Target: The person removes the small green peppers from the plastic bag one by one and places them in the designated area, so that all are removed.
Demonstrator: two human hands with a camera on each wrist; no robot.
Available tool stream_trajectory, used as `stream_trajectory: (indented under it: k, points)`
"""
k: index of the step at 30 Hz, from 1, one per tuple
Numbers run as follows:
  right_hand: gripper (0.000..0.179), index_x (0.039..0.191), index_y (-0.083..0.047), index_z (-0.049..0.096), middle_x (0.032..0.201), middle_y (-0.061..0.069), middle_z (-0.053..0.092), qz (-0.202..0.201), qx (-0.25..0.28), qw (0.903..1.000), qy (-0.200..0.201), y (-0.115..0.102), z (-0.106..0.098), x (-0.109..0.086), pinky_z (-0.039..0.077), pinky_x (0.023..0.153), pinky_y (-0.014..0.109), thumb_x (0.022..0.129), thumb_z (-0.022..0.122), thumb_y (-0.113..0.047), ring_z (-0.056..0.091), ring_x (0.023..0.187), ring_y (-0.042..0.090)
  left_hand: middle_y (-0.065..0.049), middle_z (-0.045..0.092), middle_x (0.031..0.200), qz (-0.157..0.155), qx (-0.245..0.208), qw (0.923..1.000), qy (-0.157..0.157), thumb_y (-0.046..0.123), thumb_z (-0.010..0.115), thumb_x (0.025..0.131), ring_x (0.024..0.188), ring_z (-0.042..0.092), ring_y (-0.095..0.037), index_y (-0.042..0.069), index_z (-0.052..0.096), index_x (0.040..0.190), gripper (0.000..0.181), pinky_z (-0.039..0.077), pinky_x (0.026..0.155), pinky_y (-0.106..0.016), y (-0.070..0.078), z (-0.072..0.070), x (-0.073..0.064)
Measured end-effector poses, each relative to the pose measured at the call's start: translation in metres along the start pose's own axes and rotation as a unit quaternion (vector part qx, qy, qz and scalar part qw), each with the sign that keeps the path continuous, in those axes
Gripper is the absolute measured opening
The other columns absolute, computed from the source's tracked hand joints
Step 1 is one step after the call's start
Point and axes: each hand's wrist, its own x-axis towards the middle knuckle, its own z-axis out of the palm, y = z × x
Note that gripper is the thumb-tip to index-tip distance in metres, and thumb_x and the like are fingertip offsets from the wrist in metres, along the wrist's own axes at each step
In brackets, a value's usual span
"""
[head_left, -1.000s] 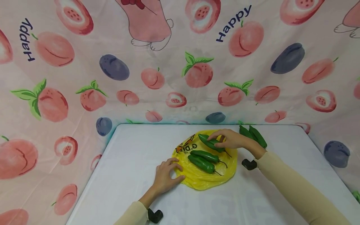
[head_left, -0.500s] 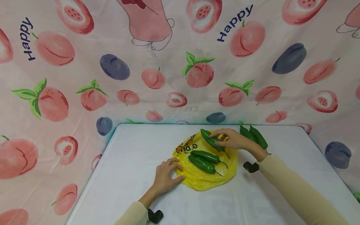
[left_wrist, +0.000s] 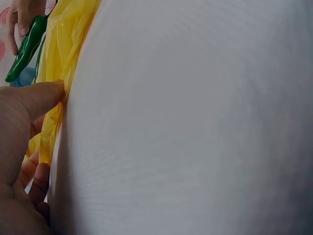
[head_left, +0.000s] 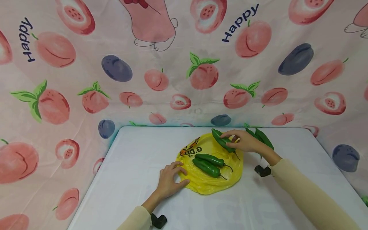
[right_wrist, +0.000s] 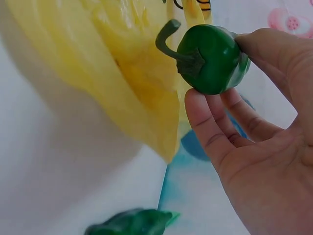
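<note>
My right hand [head_left: 242,141] pinches a long green chili pepper [head_left: 218,136] between thumb and fingers, over the back right part of a yellow plastic bag [head_left: 201,185]. In the right wrist view the pepper [right_wrist: 210,61] shows its curved stem end, with the thumb on one side and fingers on the other. Two more green peppers [head_left: 209,159] lie side by side on the bag. My left hand [head_left: 168,180] rests at the bag's left edge, fingers spread and loosely bent. In the left wrist view its thumb [left_wrist: 46,98] touches the yellow plastic.
Two green peppers [head_left: 264,138] lie on the white table [head_left: 129,159] at the back right, partly behind my right hand and forearm. A cloth printed with peaches [head_left: 172,80] hangs behind the table. Each wrist carries a small black device [head_left: 158,221].
My right hand has shifted right and slightly back, carrying the pepper, which now points further toward the bag's far edge. The left hand and the two peppers on the bag stay put.
</note>
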Motion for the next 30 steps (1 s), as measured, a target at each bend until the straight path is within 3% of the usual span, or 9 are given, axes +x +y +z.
stream_trajectory:
  k: [17,23,30]
  points:
    - [0.037,0.131,-0.015,0.068,0.124,0.013,0.066,0.024,-0.040,0.9979,0.046,0.012,-0.033,-0.036,0.052,0.065,0.034,0.095,0.075,-0.016,0.062,0.085,0.024,-0.005,0.062,0.135,0.001,-0.009,1.0000,-0.003,0.032,0.083,0.085,0.114,0.054,-0.027,0.023,0.071,0.098,0.020,0.032,0.090,-0.051,0.000,-0.001,0.000]
    - [0.036,0.130,-0.014,0.069,0.123,0.014,0.068,0.023,-0.060,0.9956,0.067,0.020,-0.045,-0.049,0.051,0.066,0.033,0.095,0.075,-0.017,0.061,0.084,0.025,-0.005,0.061,0.136,-0.002,-0.008,1.0000,-0.005,0.032,0.083,0.085,0.114,0.053,-0.027,0.023,0.071,0.098,0.020,0.032,0.090,-0.051,0.001,0.000,0.000]
    - [0.036,0.131,-0.017,0.068,0.135,0.019,0.063,0.045,-0.068,0.9934,0.080,0.032,-0.056,-0.062,0.053,0.073,0.038,0.096,0.074,-0.023,0.063,0.096,0.029,-0.005,0.061,0.136,-0.003,-0.007,1.0000,-0.006,0.033,0.083,0.085,0.115,0.053,-0.027,0.023,0.071,0.099,0.020,0.032,0.090,-0.051,0.000,-0.001,0.000]
